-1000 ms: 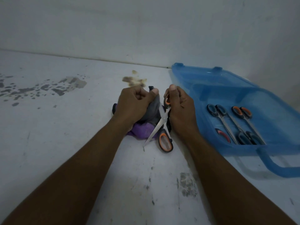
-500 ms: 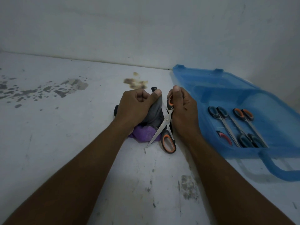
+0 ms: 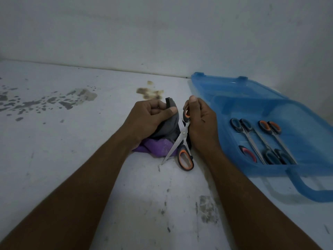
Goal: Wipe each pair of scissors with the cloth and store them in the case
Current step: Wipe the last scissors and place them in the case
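On the worktop (image 3: 72, 159) the cloth (image 3: 155, 147) lies under the left hand (image 3: 149, 120), the scissors (image 3: 183, 134) just right of it against the right hand (image 3: 201, 123), and the case (image 3: 225, 91) farther right (stored pairs (image 3: 250, 138) lie inside it), near the wall (image 3: 162, 33) behind.

A bunched grey and purple cloth (image 3: 167, 128) is held in the curled grip of the left hand (image 3: 147, 120) over a white, stained counter (image 3: 72, 156). A pair of open steel scissors with black and orange handles (image 3: 183, 132) is held by its upper handle loop in the right hand (image 3: 203, 123). One blade is hidden in the cloth, and the other blade's tip is set against the counter. To the right, an open translucent blue plastic case (image 3: 252, 98) is laid on the counter, with several more pairs of scissors (image 3: 252, 140) inside.
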